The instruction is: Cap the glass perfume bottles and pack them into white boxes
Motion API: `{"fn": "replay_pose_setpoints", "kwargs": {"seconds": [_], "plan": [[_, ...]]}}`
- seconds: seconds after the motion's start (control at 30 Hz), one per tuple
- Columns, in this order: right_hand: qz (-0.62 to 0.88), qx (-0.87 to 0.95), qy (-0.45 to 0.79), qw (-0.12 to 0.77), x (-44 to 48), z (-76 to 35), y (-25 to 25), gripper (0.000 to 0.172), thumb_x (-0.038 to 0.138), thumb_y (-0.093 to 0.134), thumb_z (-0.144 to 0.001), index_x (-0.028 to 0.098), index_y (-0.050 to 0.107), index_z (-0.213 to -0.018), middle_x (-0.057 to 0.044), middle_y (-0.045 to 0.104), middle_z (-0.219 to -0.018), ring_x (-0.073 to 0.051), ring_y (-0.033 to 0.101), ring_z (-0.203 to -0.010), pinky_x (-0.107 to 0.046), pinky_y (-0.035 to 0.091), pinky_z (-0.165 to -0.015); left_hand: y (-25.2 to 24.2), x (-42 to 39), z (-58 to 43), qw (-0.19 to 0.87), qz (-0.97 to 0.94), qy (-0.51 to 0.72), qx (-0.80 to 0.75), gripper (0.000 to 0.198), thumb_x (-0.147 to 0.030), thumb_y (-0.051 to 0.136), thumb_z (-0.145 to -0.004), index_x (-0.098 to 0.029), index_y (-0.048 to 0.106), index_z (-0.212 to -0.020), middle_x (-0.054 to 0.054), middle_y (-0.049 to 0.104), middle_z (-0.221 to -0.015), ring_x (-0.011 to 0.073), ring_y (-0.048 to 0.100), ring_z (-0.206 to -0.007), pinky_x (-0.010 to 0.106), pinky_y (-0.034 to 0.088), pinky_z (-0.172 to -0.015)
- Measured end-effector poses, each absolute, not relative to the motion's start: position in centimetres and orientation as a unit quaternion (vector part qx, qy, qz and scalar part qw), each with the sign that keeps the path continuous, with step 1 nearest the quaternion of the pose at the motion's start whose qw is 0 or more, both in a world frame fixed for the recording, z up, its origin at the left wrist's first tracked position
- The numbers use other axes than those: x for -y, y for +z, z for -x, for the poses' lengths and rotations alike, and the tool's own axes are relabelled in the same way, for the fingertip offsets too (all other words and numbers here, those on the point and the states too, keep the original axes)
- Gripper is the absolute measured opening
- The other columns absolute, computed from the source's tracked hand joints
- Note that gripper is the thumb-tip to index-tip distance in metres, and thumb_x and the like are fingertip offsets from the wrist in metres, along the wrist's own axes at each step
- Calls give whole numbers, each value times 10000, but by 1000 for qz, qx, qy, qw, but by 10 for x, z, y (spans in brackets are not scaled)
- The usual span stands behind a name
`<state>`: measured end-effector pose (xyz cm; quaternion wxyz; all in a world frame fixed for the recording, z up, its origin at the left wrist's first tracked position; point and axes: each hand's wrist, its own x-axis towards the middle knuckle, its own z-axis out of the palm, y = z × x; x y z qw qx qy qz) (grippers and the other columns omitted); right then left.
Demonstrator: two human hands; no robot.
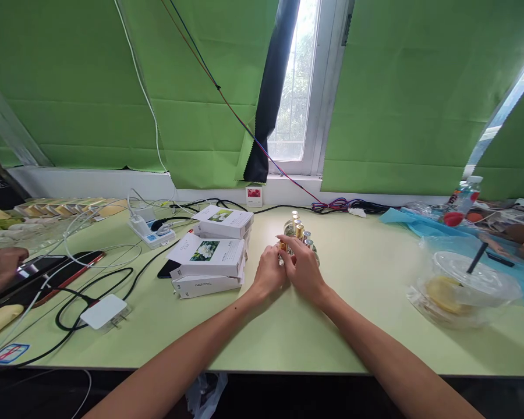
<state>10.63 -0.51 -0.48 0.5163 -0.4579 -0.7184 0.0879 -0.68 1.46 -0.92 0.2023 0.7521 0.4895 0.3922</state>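
Close together over the table's middle, my hands meet at a small gold-capped glass bottle (282, 245). My left hand (268, 271) is curled around its near side, fingers closed. From the right, my right hand (306, 269) reaches over with bent fingers, its fingertips at the bottle's top; part of the bottle is hidden by both hands. Just behind stand several small bottles with gold and silver caps (299, 230), partly covered by my right hand. Left of my hands, white boxes with a flower picture (213, 256) lie stacked, some with open flaps.
A bagged drink cup (458, 285) with a black straw stands at right, near blue plastic sheeting (408, 221). At left are a power strip (151, 231), a white charger (106, 312) and tangled cables. Another person's hand (2, 269) is at the far left, by a phone.
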Motion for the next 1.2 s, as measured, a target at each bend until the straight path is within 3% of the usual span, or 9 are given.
{"fn": "replay_pose_setpoints", "kwargs": {"seconds": [0.13, 0.43, 0.77, 1.2], "plan": [[458, 717, 90, 518, 4, -106, -6, 360, 128, 486, -937, 226, 649, -1243, -99, 703, -1168, -233, 679, -1051, -349, 577, -814, -11, -16, 6, 198, -744, 388, -507, 99, -225, 599, -847, -145, 642, -809, 97, 654, -829, 207, 601, -792, 293, 440, -663], [482, 697, 85, 524, 3, -106, -5, 304, 162, 543, -920, 230, 672, -1188, -99, 707, -1150, -230, 693, -958, -360, 588, -783, -6, -12, 6, 245, -745, 423, -454, 97, -207, 605, -825, -153, 641, -897, 90, 678, -887, 193, 604, -818, 277, 432, -662], [454, 712, 91, 527, 4, -106, -5, 369, 131, 488, -945, 228, 668, -1252, -95, 719, -1174, -232, 683, -1086, -348, 587, -836, -6, -13, 6, 233, -731, 409, -494, 149, -250, 606, -837, -167, 561, -951, 94, 664, -938, 195, 613, -822, 276, 430, -663], [476, 692, 98, 534, 0, -107, -6, 313, 143, 553, -923, 220, 671, -1202, -95, 714, -1138, -231, 689, -989, -348, 587, -794, -7, -12, 7, 254, -729, 417, -480, 201, -258, 624, -829, -167, 563, -997, 88, 665, -953, 195, 620, -822, 268, 429, -644]]}}
